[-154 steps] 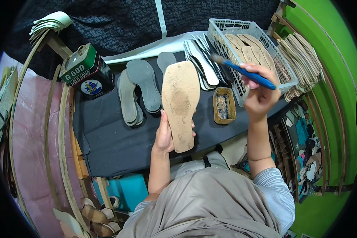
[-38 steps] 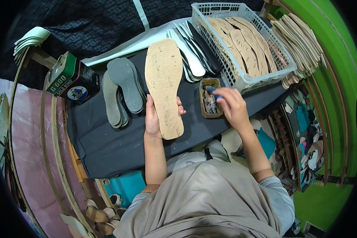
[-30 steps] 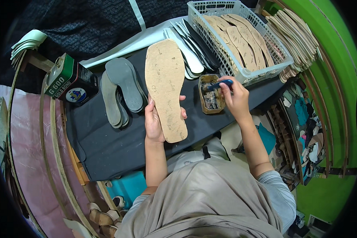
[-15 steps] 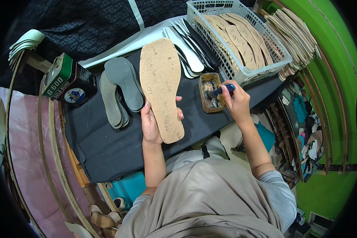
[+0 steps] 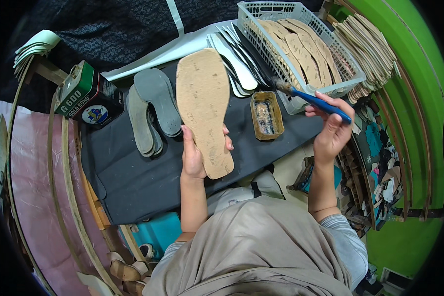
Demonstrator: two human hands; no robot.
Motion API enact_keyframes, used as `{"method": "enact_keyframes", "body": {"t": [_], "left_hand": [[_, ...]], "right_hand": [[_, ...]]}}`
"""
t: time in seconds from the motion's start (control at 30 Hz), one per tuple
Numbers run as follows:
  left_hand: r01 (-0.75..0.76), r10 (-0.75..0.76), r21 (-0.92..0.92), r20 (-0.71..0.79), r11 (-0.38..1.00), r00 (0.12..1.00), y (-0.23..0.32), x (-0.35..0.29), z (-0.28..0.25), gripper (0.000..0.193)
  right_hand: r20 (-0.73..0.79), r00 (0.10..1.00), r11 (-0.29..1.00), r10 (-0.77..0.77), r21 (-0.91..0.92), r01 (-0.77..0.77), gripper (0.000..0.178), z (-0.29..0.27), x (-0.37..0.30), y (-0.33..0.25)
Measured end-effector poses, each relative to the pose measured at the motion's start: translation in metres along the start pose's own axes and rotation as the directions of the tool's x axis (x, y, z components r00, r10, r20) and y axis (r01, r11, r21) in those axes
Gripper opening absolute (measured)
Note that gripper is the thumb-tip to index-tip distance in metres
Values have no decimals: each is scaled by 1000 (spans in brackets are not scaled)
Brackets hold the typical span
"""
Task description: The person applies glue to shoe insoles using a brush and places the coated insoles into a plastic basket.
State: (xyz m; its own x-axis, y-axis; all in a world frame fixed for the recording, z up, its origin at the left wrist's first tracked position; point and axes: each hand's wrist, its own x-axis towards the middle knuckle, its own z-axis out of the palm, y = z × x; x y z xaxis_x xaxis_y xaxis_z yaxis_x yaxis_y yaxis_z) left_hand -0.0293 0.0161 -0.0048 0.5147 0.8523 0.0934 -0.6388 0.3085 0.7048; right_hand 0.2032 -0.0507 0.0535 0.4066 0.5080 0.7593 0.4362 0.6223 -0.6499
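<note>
Holding one tan insole up above the table, narrow end hanging by the near edge. Gripping that narrow half in the left hand, thumb pressing one side, fingertips curling round the other, probably leaving the broad face clear that way. Pinching a blue-handled brush in the right hand, fingers closing snugly on the handle, bristles pointing away past the crate, likely holding it wide so as not to smudge the insole

Not touching the little box with either hand, just having it sitting between insole and crate, toward the near edge, presumably for easy reaching; showing dark, pale-streaked gunk inside. Further out, parking the crate toward the back right corner, corralling loads of tan cut pieces. Lying left of the insole, grey soles; fanning out near the back edge, white and black pieces. Standing at the back left corner, a green-and-black tin, not giving away its contents
</note>
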Motion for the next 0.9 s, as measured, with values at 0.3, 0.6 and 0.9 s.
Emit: {"method": "enact_keyframes", "body": {"t": [0.3, 0.6, 0.9], "left_hand": [[33, -49, 177, 88, 984, 995, -13, -4, 16, 76], [30, -45, 173, 84, 984, 995, -12, -7, 25, 67], [97, -107, 194, 44, 976, 993, -12, -5, 29, 63]], "right_hand": [[85, 958, 956, -275, -76, 282, 48, 28, 28, -52], [421, 765, 846, -488, 15, 532, 40, 37, 26, -56], [499, 681, 814, -536, 92, 573, 40, 40, 23, -54]]}}
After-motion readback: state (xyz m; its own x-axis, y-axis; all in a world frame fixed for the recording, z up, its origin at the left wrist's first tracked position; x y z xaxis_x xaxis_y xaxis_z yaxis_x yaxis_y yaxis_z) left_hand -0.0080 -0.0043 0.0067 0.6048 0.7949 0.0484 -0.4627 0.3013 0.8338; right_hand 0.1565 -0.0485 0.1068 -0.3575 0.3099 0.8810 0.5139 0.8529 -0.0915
